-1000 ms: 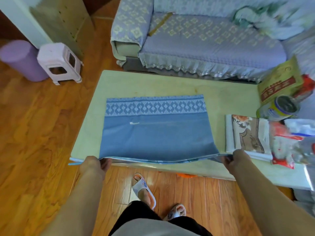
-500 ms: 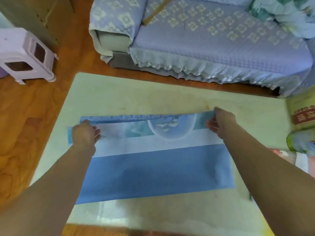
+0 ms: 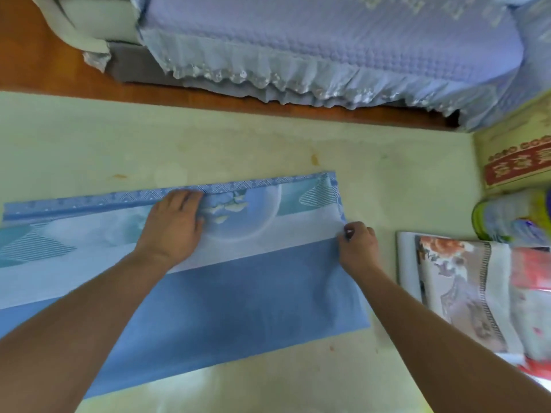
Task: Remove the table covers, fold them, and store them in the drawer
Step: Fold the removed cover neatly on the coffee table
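A pale green table (image 3: 89, 138) stands in front of a sofa (image 3: 328, 40) draped in a lilac quilted cover, with a strip of wooden floor (image 3: 35, 64) between them. The blue table cover (image 3: 226, 308) lies flat on the table, folded into a long band whose far flap shows a pale printed side and a patterned border. The left hand (image 3: 173, 225) rests palm down on the far flap near the border, fingers extended and pressing the fabric flat. The right hand (image 3: 357, 242) pinches the band's right edge where the flap meets the plain blue layer, fingers curled on the cloth. Judged from this layout, folding is partly complete: the band still needs folding along its length, and storage in the drawer remains; no drawer is in view. A second, floral cover (image 3: 459, 287) lies folded just right of the blue one. Bare table lies beyond the far border and at the near edge. On the right, packages (image 3: 512, 162) crowd the table, limiting room there; the band's left end runs out of view.
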Motion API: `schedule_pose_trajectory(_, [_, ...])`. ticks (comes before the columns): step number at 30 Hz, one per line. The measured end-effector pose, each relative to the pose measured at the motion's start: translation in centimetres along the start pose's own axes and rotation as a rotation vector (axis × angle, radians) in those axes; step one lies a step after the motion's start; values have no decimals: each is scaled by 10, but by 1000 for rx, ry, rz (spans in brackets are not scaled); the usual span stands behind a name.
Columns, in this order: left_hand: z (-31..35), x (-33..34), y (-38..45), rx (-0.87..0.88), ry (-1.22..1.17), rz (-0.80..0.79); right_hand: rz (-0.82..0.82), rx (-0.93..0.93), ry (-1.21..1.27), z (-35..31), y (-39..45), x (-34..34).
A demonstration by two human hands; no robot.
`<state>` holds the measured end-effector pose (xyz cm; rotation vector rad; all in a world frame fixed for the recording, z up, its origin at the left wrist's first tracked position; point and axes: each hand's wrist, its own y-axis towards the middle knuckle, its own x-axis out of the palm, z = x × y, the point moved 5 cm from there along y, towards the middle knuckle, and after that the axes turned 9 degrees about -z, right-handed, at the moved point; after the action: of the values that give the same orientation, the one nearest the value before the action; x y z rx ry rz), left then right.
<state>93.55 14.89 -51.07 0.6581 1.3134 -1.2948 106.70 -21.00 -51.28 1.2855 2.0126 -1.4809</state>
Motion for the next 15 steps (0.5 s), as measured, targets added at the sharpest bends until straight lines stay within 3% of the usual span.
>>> schedule_pose_trajectory(9, [-8,5,59,-243,-1,-269,-49,108,227,16,29,1])
schedule_pose_trajectory(15, [-3,-1,76,-317,-52,-212,-30,149,276,23,35,1])
